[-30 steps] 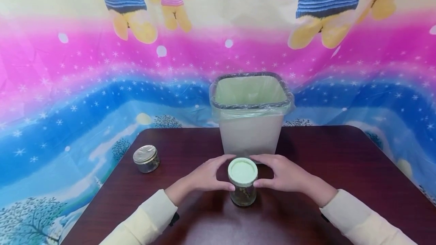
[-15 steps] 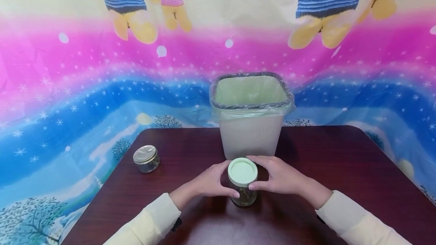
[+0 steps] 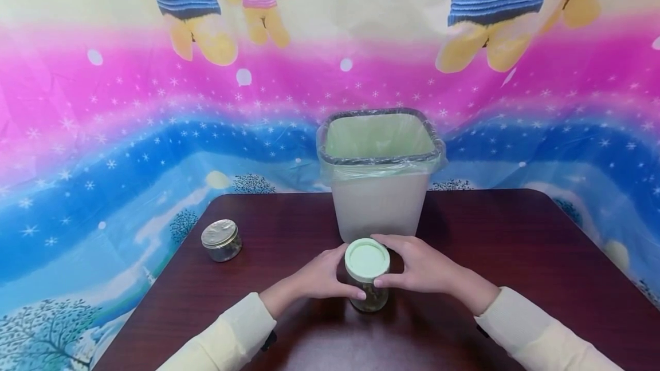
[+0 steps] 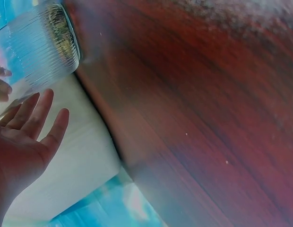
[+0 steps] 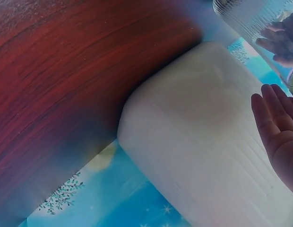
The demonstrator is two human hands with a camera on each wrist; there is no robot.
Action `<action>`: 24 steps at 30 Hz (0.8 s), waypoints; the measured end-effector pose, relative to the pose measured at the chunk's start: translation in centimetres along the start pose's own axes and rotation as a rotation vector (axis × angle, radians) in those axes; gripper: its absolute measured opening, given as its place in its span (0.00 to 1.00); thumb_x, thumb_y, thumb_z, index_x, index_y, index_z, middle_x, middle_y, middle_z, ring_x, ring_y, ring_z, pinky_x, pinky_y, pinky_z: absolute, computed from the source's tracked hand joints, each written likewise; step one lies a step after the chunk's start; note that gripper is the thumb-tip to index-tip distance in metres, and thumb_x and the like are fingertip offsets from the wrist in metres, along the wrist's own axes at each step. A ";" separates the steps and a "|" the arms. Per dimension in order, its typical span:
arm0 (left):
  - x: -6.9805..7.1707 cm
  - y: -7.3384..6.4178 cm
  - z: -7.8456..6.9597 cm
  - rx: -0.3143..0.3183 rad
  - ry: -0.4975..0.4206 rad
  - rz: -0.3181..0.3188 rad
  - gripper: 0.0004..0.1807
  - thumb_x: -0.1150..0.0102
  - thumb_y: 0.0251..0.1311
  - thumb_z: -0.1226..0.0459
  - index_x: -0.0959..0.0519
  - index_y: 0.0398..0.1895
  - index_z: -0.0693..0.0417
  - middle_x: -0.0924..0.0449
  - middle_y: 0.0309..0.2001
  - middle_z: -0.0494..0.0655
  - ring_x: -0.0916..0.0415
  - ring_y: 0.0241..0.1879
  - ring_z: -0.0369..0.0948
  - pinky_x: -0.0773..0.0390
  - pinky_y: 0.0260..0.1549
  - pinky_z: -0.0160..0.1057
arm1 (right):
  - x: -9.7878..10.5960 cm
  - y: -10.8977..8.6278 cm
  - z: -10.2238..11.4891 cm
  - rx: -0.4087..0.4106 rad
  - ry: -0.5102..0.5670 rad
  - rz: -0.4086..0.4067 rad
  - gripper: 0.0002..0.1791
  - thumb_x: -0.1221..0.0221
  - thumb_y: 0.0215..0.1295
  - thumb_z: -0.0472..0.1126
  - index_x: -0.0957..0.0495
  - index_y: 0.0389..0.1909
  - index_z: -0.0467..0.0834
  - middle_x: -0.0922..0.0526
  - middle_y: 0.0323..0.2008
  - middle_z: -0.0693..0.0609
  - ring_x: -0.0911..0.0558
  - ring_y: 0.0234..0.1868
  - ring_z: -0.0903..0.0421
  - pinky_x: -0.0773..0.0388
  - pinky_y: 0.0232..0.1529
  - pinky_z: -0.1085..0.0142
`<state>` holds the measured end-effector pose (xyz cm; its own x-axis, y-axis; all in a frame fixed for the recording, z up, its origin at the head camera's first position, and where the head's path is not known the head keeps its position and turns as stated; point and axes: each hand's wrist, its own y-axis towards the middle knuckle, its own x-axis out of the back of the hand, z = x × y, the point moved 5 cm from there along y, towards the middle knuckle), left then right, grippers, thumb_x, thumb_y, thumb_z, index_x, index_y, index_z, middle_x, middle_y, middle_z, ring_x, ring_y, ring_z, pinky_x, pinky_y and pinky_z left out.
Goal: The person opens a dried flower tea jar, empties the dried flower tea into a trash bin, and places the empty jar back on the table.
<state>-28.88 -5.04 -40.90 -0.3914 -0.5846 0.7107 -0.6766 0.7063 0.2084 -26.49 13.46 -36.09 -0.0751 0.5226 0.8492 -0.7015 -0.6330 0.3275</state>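
A ribbed clear jar (image 3: 375, 298) stands upright on the table, with a pale green lid (image 3: 367, 259) on top. Brownish-green bits lie at the bottom of the jar (image 4: 63, 35) in the left wrist view. My left hand (image 3: 326, 277) grips the jar's left side, thumb across the front. From the right, my right hand (image 3: 425, 268) holds it around the lid's edge, with the thumb just under the rim. In the right wrist view, the fingers of the right hand (image 5: 279, 130) reach up beside the clear wall; their tips are partly hidden.
Right behind the jar stands a pale bin (image 3: 378, 202) with a clear plastic liner folded over its rim. A low round jar with a silvery lid (image 3: 222, 239) sits at the left of the dark wood table (image 3: 510, 245). A printed cloth (image 3: 289, 85) hangs behind.
Both hands have closed in on the jar from its two sides. The left thumb has slid across the front, and the right thumb has moved inward onto it. The jar stays in place.
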 end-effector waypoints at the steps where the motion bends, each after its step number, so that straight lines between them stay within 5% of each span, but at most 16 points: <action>1: 0.0 0.0 0.0 0.003 0.001 0.000 0.45 0.24 0.47 0.50 0.38 0.68 0.41 0.27 0.57 0.33 0.30 0.56 0.31 0.28 0.55 0.39 | 0.0 0.0 0.0 -0.003 0.002 -0.001 0.47 0.36 0.55 0.67 0.31 0.65 0.36 0.24 0.59 0.49 0.25 0.58 0.53 0.26 0.55 0.53; 15: -0.2 0.1 -0.2 0.028 0.011 -0.033 0.45 0.26 0.45 0.45 0.35 0.66 0.44 0.24 0.52 0.34 0.27 0.51 0.31 0.26 0.49 0.35 | -1.1 0.4 1.2 -0.054 0.019 -0.073 0.44 0.33 0.48 0.69 0.30 0.61 0.48 0.21 0.47 0.62 0.22 0.46 0.65 0.23 0.45 0.62; 24: -0.2 0.1 -0.2 0.010 -0.013 -0.029 0.44 0.24 0.43 0.47 0.34 0.65 0.44 0.23 0.52 0.34 0.27 0.51 0.30 0.26 0.50 0.34 | -1.8 0.4 0.4 -0.143 0.209 -0.106 0.44 0.26 0.41 0.64 0.29 0.57 0.46 0.20 0.45 0.59 0.21 0.44 0.63 0.23 0.45 0.61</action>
<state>-28.75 -4.72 -40.90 -0.3797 -0.6096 0.6958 -0.6937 0.6852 0.2217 -26.37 12.09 -37.30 -0.1296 0.6976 0.7046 -0.8054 -0.4886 0.3356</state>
